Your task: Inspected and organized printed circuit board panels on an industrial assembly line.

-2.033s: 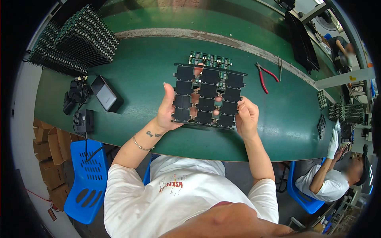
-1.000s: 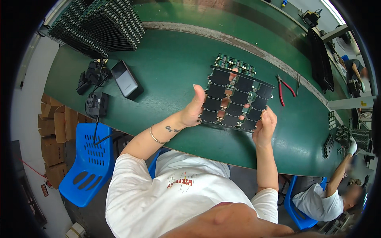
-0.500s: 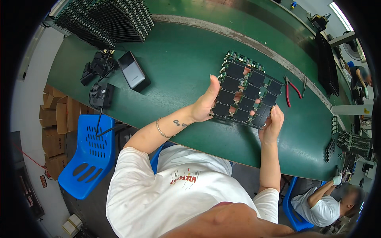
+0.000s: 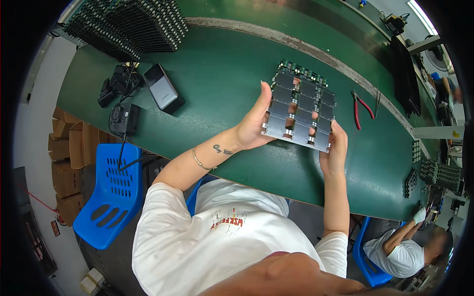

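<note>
Both my hands hold a panel of circuit boards (image 4: 307, 103) above the green table. Its face carries rows of flat, dark grey rectangular modules, with green board and small components showing along the far edge. My left hand (image 4: 254, 126) grips the left side, thumb raised along the edge. At the right near corner, my right hand (image 4: 336, 148) closes on the panel's edge. Fingertips show through the slots between the modules, so some fingers lie beneath the panel. The rest of the underside is hidden.
Red-handled pliers (image 4: 364, 108) and tweezers (image 4: 377, 102) lie right of the panel. At left are a grey-black power bank (image 4: 163, 90), black adapters with cables (image 4: 121, 81) and stacked circuit boards (image 4: 143, 29). A blue chair (image 4: 111, 197) stands left; another person (image 4: 397, 252) sits at lower right.
The panel has tilted, and its modules now reflect light and look greyer. Its right side has shifted a little left along with my right hand. Both hands keep their hold.
</note>
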Motion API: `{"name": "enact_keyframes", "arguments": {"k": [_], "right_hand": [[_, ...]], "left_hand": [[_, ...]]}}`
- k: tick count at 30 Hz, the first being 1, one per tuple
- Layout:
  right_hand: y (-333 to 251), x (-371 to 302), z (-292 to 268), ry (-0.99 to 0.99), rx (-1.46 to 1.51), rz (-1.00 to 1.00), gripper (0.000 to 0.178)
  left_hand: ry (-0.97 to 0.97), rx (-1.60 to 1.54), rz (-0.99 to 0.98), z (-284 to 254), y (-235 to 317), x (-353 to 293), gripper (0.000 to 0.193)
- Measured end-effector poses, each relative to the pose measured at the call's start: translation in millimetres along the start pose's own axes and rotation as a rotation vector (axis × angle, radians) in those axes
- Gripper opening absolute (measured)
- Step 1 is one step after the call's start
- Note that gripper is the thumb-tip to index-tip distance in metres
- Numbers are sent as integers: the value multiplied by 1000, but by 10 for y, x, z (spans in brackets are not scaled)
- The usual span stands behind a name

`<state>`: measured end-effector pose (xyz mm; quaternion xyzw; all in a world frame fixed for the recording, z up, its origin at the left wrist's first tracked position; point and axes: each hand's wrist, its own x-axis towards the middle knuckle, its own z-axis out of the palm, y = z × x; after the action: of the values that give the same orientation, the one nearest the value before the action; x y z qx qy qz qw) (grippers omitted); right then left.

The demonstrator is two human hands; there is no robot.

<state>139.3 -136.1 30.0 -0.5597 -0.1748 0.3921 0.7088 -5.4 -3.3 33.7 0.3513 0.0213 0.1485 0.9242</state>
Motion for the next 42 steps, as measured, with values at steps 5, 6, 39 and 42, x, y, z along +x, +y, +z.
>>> {"name": "enact_keyframes", "arguments": {"k": [5,6,39,42], "right_hand": [[-74,20,29,-82,222,250,29],[-87,23,17,-68,269,329,29],[-145,132,-107,-119,69,-21,30],[-122,160,-116,-140,148,11,28]], "left_hand": [[42,-229,-82,-20,7,20,83],[29,-297,-85,-30,2,27,82],[112,537,586,149,1554,-123,76],[705,1656,600,252,2432,-160,76]]}}
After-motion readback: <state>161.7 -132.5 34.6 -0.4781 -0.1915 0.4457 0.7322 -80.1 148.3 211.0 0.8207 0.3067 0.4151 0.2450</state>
